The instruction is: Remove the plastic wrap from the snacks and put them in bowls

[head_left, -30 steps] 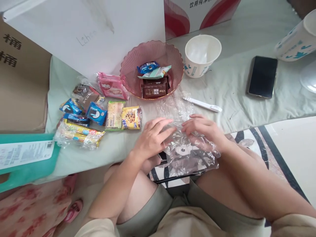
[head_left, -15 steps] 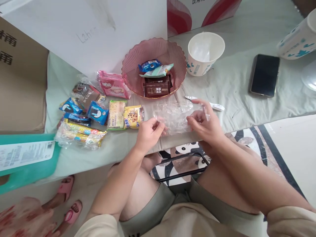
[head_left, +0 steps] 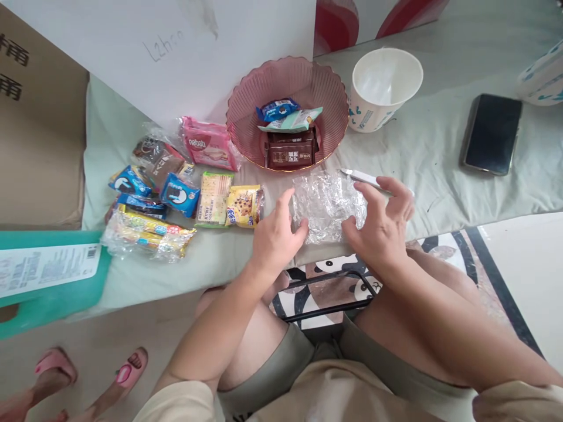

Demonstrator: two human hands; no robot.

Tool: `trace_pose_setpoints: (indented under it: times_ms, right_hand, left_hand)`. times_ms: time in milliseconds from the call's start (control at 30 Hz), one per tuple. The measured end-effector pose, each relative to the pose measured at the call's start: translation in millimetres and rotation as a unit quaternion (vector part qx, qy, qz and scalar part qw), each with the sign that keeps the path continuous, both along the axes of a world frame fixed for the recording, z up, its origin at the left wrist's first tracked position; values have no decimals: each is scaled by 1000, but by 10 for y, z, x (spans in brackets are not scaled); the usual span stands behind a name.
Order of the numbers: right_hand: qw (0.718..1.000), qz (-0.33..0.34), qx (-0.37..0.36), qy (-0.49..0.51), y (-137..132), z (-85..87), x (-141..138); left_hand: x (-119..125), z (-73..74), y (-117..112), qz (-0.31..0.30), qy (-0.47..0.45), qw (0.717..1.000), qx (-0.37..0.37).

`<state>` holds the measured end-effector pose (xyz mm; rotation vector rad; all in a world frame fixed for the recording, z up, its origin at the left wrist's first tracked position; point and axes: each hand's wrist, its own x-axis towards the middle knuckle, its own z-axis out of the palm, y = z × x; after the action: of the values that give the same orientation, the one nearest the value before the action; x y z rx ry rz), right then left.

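A crumpled clear plastic wrapper (head_left: 326, 206) lies flat on the cloth near the table's front edge. My left hand (head_left: 277, 237) is at its left side, thumb and forefinger apart. Over the wrapper's right edge is my right hand (head_left: 382, 220), its fingers spread and curved; whether the fingertips touch the plastic I cannot tell. A slim white craft knife (head_left: 363, 177) lies just behind the wrapper, partly hidden by my right fingers. Beside my left hand are a yellow cookie packet (head_left: 243, 206) and a green-edged biscuit packet (head_left: 214, 199).
A pink ribbed bowl (head_left: 288, 79) holds several snacks. Right of it stand a paper cup (head_left: 373, 114) and a black phone (head_left: 492, 135). At left are a pink wafer pack (head_left: 209, 146), several other snack packets (head_left: 180, 194) and a teal board (head_left: 53, 305). Another person's sandalled foot (head_left: 132, 369) shows below.
Both hands have let go of the plastic wrapper and opened. It now lies flatter on the cloth. The other person's feet have shifted, and the view has moved slightly.
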<state>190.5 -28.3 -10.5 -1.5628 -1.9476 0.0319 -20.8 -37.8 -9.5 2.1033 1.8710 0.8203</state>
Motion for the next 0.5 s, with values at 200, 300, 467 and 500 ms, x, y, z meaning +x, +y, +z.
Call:
trace_pose_setpoints:
  times_ms: [200, 300, 467, 500]
  right_hand:
    - [952, 302, -48, -12, -16, 72, 7]
    - [945, 307, -104, -53, -12, 54, 43]
    - [947, 295, -94, -78, 26, 30, 138]
    - [950, 292, -84, -75, 39, 29, 155]
  left_hand:
    - [-26, 131, -14, -191, 70, 977, 70]
    - [-70, 147, 18, -243, 92, 965, -16]
    - [-105, 91, 85, -229, 38, 971, 63]
    - [-104, 82, 93, -219, 4, 971, 95]
